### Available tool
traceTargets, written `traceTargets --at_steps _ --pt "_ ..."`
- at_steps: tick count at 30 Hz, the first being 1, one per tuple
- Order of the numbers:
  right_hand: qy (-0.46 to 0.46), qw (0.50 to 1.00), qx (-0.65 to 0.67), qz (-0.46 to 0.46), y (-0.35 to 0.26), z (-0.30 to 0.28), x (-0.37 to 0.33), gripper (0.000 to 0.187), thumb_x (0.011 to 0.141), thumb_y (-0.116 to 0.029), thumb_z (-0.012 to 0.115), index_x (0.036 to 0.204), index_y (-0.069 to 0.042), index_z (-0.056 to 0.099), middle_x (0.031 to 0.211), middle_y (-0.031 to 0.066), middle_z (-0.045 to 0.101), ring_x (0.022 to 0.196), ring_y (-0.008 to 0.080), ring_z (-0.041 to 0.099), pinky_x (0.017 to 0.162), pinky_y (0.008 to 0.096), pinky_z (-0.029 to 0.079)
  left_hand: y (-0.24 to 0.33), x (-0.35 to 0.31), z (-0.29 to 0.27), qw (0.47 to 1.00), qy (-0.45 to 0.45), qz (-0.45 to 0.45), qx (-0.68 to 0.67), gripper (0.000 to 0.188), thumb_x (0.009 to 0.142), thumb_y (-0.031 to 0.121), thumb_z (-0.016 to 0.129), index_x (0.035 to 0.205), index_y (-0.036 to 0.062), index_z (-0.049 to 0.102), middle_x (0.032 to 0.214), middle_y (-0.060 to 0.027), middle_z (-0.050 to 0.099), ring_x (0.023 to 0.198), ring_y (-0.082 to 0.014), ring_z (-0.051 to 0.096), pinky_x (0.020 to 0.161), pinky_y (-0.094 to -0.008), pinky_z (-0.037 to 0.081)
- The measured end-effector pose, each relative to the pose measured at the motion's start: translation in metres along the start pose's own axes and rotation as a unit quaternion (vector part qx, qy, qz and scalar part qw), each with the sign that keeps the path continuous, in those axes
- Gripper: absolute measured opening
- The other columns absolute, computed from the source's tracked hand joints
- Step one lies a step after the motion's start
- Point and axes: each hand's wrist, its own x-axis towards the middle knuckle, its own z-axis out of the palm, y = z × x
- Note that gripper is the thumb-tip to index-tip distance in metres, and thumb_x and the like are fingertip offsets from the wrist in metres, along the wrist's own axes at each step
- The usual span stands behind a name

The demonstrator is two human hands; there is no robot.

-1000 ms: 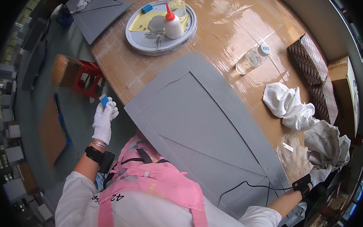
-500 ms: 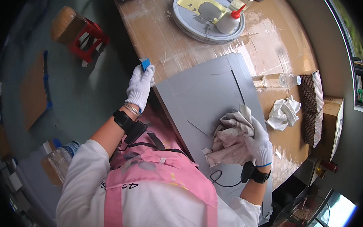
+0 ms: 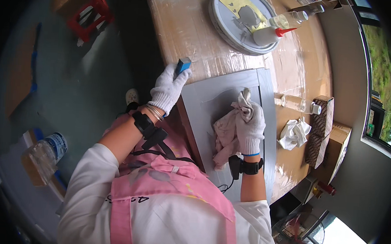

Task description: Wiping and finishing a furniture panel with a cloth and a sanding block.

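Note:
My left hand (image 3: 168, 86), in a white knit glove, grips a small blue block (image 3: 184, 65) with a grey face, just off the table's left edge. A grey panel (image 3: 206, 94), like a cabinet door with a framed border, lies on the table. My right hand (image 3: 251, 126), gloved the same way, is closed on a crumpled, stained white rag (image 3: 228, 128) and presses it on the panel. Folds of the cloth hide some of the fingers.
On the wrapped table (image 3: 178, 28) stands a round grey lid (image 3: 221, 27) with yellow sandpaper and a red-tipped squeeze bottle (image 3: 266, 36). To the right lie a clear bottle (image 3: 293, 103), a white cloth (image 3: 294, 133) and boxes (image 3: 320, 128). A red stool (image 3: 89, 19) is at far left.
The rag in my right hand has moved up and left across the panel. My left hand still holds the blue block. The whole view has shifted, showing more bottles at the top right.

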Motion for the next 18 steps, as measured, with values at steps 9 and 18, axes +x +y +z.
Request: traceTargets --at_steps 9,18 --pt "-0.126 0.946 -0.263 -0.142 -0.061 0.046 0.02 0.057 0.083 -0.024 0.064 0.137 -0.01 0.053 0.143 0.0167 0.047 0.113 0.0369 0.053 0.093 0.0508 0.045 -0.005 -0.007 0.006 0.995 0.038 0.087 0.02 0.038 0.094 0.038 0.066 0.118 0.0086 0.062 0.095 -0.014 0.072 0.084 -0.0305 0.071 0.074 -0.0415 0.055" --pt "-0.144 0.926 -0.261 -0.231 -0.078 0.056 -0.003 0.052 0.08 -0.023 0.063 0.13 -0.009 0.059 0.136 0.0144 0.052 0.112 0.0327 0.054 0.088 0.0457 0.046 -0.005 -0.007 0.006 0.992 0.063 0.091 0.058 0.04 0.095 0.034 0.066 0.121 0.0052 0.061 0.097 -0.0135 0.072 0.087 -0.0255 0.07 0.078 -0.0372 0.054"
